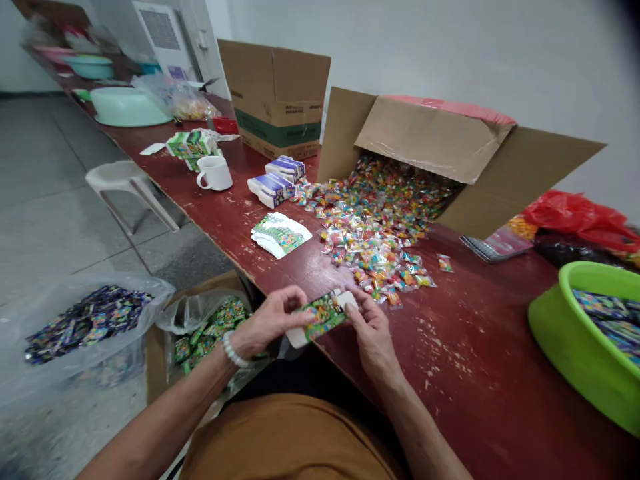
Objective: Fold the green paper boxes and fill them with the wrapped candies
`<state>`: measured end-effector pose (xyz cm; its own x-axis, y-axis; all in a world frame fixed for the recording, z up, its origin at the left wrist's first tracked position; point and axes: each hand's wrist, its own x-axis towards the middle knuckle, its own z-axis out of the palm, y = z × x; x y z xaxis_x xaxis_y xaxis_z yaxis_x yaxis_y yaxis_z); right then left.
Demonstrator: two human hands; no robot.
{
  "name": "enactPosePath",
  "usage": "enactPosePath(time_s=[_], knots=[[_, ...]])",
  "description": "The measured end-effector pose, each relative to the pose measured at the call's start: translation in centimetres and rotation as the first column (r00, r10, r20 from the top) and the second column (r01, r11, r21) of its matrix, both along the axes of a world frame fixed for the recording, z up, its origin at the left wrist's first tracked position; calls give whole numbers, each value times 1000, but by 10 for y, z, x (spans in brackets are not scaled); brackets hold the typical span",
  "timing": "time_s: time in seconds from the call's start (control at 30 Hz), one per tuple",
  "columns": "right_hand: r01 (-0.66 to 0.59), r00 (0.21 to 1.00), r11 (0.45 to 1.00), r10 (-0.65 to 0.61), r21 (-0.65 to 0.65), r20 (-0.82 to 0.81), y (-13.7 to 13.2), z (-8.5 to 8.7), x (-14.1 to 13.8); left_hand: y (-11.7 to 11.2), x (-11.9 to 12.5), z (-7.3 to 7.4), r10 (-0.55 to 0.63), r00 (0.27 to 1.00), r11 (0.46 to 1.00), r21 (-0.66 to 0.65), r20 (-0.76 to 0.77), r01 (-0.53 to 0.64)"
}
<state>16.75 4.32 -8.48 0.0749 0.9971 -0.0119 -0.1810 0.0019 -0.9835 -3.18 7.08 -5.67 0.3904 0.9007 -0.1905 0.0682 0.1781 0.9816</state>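
A small green printed carton (pixel 320 316) is held between both hands at the near edge of the red table (pixel 465 347). My left hand (pixel 270 319) grips its left end, fingers curled round it. My right hand (pixel 369 328) pinches the white flap at its right end. Just beyond lies a heap of small colourful wrapped candies (pixel 375 227), spilling from a cardboard box (pixel 440 153) tipped on its side. A stack of flat green cartons (pixel 280 235) lies to the left of the heap.
A green basin (pixel 590 347) of packets sits at the right. Purple boxes (pixel 277 181), a white mug (pixel 215 173), green boxes (pixel 193 143) and another cardboard box (pixel 280 100) stand further back. Bags of filled packs (pixel 85 320) and a box of green packs (pixel 210 327) sit on the floor, left.
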Motion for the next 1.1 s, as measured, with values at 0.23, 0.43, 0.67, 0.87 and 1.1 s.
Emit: enactPosePath(time_s=[0.23, 0.43, 0.67, 0.87, 1.1], knots=[[-151, 985, 988, 149, 16, 86, -19, 27, -1, -31, 20, 1, -415, 675, 721, -233, 610, 653], [-245, 967, 969, 241, 36, 79, -27, 31, 4, -36, 31, -7, -415, 704, 734, -245, 577, 634], [-240, 970, 971, 240, 4, -49, -28, 34, -1, -41, 31, 1, -403, 733, 784, -206, 548, 585], [-167, 986, 977, 165, 131, 31, -29, 30, -2, -42, 30, 1, -298, 740, 802, -263, 603, 537], [-88, 951, 954, -6, 287, 310, -29, 36, 3, -39, 27, 0, -270, 743, 823, -253, 612, 508]])
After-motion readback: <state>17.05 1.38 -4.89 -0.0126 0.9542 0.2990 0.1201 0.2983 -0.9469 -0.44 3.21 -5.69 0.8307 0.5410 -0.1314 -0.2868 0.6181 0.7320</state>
